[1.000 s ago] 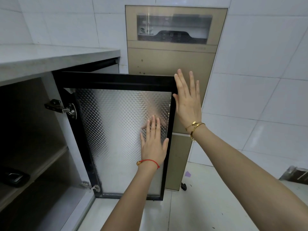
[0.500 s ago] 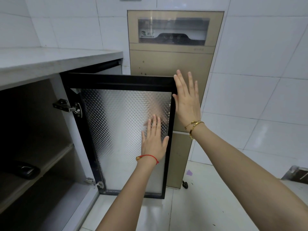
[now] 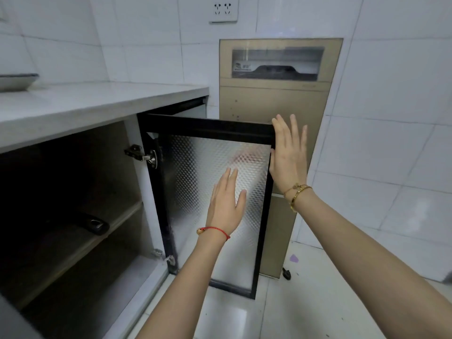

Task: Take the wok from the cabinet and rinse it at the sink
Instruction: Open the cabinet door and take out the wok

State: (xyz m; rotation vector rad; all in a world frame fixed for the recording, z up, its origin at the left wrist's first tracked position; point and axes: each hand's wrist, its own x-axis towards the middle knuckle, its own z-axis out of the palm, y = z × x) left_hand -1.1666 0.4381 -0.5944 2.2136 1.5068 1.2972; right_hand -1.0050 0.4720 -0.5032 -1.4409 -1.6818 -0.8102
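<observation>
Wok handle (image 3: 94, 225) showed on the shelf (image 3: 73, 243) left of the cabinet door (image 3: 210, 192), now swung wide w/ view shifted left, both grips released, left hand (image 3: 226, 204) flat on glass, right hand (image 3: 288, 157) on frame edge, so reach-in looked next.

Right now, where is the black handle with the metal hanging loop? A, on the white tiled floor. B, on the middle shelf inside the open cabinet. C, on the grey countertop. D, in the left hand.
B: the black handle with the metal hanging loop lies on the middle shelf inside the open cabinet, touched by neither hand.
</observation>
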